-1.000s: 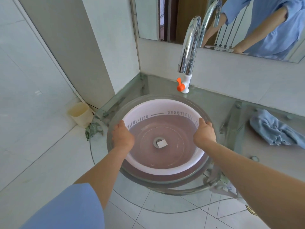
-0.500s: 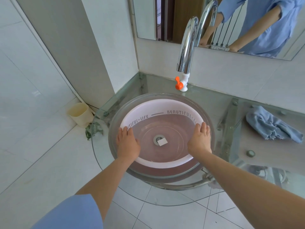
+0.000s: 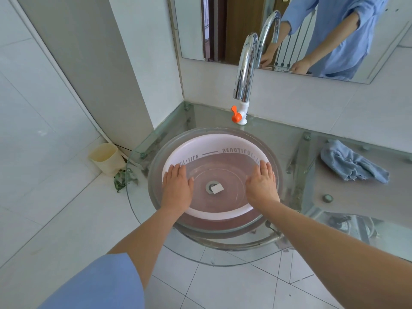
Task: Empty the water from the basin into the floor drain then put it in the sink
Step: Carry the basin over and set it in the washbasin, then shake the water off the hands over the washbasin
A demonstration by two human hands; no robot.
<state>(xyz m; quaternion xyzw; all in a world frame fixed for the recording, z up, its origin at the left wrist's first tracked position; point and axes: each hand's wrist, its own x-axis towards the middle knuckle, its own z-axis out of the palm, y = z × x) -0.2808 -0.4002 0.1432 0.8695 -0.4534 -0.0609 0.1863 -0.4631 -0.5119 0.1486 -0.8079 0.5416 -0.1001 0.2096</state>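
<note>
A round pink-and-white basin (image 3: pixel 214 141) lettered "BEAUTIFUL LIFE" sits inside the round glass sink (image 3: pixel 153 175). Its see-through bottom shows the sink's drain (image 3: pixel 213 187) below. My left hand (image 3: pixel 177 188) lies flat on the basin's left side, fingers straight and pointing away from me. My right hand (image 3: pixel 262 186) lies the same way on the right side. Neither hand curls round the rim. Whether there is water in the basin I cannot tell.
A chrome faucet (image 3: pixel 245 70) with an orange tap handle (image 3: pixel 235 115) arches over the sink's far edge. On the glass counter (image 3: pixel 289 139) to the right lies a blue cloth (image 3: pixel 352 163). A cream cup (image 3: pixel 107 159) stands on the tiled floor at the left. A mirror hangs behind.
My hands were gripping the basin's rim at both sides. They have let go and now lie flat with straight fingers, slightly further in over the basin.
</note>
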